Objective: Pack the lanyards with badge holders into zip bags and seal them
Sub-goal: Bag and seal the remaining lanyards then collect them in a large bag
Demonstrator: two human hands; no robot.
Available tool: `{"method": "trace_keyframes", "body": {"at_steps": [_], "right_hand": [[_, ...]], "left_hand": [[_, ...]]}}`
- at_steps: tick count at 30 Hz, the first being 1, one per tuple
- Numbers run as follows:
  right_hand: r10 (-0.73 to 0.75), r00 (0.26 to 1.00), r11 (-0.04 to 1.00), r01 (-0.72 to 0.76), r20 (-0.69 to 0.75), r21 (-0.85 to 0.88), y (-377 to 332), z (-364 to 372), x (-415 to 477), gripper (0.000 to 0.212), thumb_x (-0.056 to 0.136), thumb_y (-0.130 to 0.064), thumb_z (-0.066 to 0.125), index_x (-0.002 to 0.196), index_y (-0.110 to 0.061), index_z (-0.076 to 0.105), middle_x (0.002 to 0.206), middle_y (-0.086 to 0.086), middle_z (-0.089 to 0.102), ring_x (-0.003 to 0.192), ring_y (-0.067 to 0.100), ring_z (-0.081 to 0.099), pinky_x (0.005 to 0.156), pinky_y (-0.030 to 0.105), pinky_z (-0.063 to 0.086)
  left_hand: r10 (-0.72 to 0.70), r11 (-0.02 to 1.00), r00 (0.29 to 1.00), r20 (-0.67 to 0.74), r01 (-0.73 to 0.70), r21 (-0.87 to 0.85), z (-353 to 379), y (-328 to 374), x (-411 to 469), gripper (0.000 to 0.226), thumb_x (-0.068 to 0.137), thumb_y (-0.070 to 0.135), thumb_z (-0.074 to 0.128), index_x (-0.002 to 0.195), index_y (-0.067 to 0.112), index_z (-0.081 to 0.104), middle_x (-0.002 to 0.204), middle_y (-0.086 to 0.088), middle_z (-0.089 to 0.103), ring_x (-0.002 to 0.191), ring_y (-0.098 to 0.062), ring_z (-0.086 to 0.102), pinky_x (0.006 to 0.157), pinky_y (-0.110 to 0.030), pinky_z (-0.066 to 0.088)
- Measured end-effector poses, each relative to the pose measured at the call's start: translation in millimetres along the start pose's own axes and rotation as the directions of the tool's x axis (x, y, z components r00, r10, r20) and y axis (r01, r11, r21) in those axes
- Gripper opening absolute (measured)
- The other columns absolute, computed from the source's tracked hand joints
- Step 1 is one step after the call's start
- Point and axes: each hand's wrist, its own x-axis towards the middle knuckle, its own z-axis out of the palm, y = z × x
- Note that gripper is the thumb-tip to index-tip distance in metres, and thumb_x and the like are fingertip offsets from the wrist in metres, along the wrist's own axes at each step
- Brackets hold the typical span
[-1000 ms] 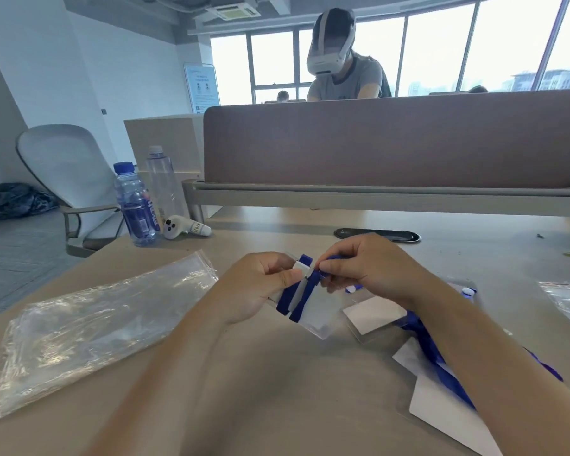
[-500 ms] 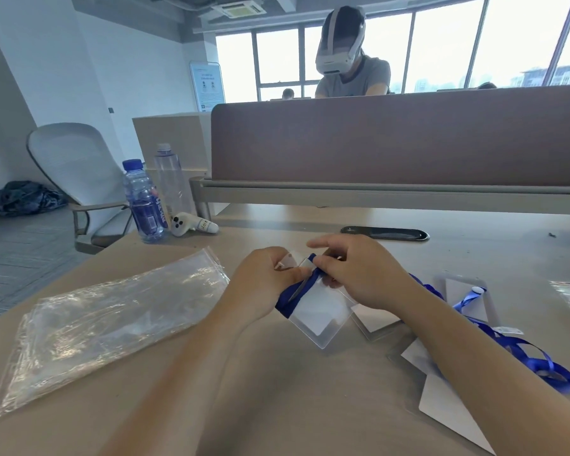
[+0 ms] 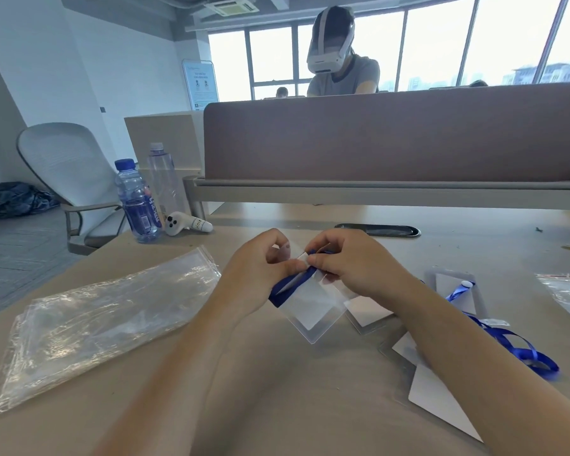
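Left hand (image 3: 254, 274) and right hand (image 3: 349, 264) fingers both pinch the blue lanyard (image 3: 288, 284) at the badge holder (image 3: 311, 307). Clip detail unclear. Zip bags (image 3: 96, 320) lie flat on worktop (image 3: 293, 390), left.

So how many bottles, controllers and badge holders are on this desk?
Bottles: 2, one blue-capped, one clear
Controllers: 1, white
Badge holders: 5, one held, four lying at the right, two of those partly under the arm
Total: 8

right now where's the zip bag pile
In the head view the zip bag pile lies on the table, left of the left hand, nearer than the blue-capped bottle.
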Motion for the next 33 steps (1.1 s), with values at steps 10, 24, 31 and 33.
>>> {"method": "trace_keyframes", "body": {"at_steps": [10, 24, 31, 33], "right_hand": [[-0.034, 0.999, 0.993, 0.031, -0.026, -0.111, -8.2, 13.2, 2.4, 0.005, 0.095, -0.022, 0.063, 0.099, -0.023, 0.067, 0.091, -0.009, 0.069, 0.078, 0.013, 0.066, 0.064, 0.018, 0.053], [-0.007, 0.994, 0.99, -0.008, -0.106, -0.138, -33.1, 74.0, 40.8, 0.001, 0.092, -0.014, 0.064, 0.092, -0.014, 0.065, 0.092, 0.004, 0.069, 0.076, 0.018, 0.061, 0.059, 0.021, 0.045], [0.008, 0.993, 0.988, -0.026, -0.114, -0.153, -26.5, 71.4, 41.1, 0.001, 0.094, -0.019, 0.064, 0.093, -0.018, 0.064, 0.095, 0.002, 0.068, 0.08, 0.017, 0.061, 0.064, 0.025, 0.048], [0.012, 0.991, 0.988, -0.032, -0.133, -0.154, -25.9, 67.7, 41.7, 0.002, 0.094, -0.02, 0.064, 0.093, -0.018, 0.063, 0.096, 0.002, 0.067, 0.083, 0.018, 0.062, 0.068, 0.027, 0.05]], "left_hand": [[-0.037, 0.996, 0.999, -0.028, 0.039, 0.076, -30.1, -7.9, -16.9, 0.021, 0.09, 0.043, 0.067, 0.102, 0.028, 0.059, 0.094, 0.01, 0.063, 0.084, -0.009, 0.061, 0.066, -0.023, 0.052], [-0.373, 0.925, 0.927, 0.044, 0.367, 0.097, -84.0, -78.3, -42.6, 0.05, 0.102, 0.056, 0.031, 0.119, 0.025, 0.066, 0.122, 0.012, 0.056, 0.106, -0.009, 0.051, 0.091, -0.028, 0.036], [-0.325, 0.946, 0.936, 0.138, 0.323, 0.036, -83.1, -86.1, -44.8, 0.041, 0.101, 0.048, 0.045, 0.103, 0.017, 0.071, 0.108, 0.004, 0.073, 0.102, -0.011, 0.069, 0.091, -0.026, 0.05], [-0.318, 0.944, 0.931, 0.18, 0.329, -0.031, -82.2, -84.1, -44.4, 0.035, 0.1, 0.043, 0.051, 0.097, 0.015, 0.071, 0.099, 0.002, 0.077, 0.092, -0.01, 0.074, 0.091, -0.03, 0.055]]}}
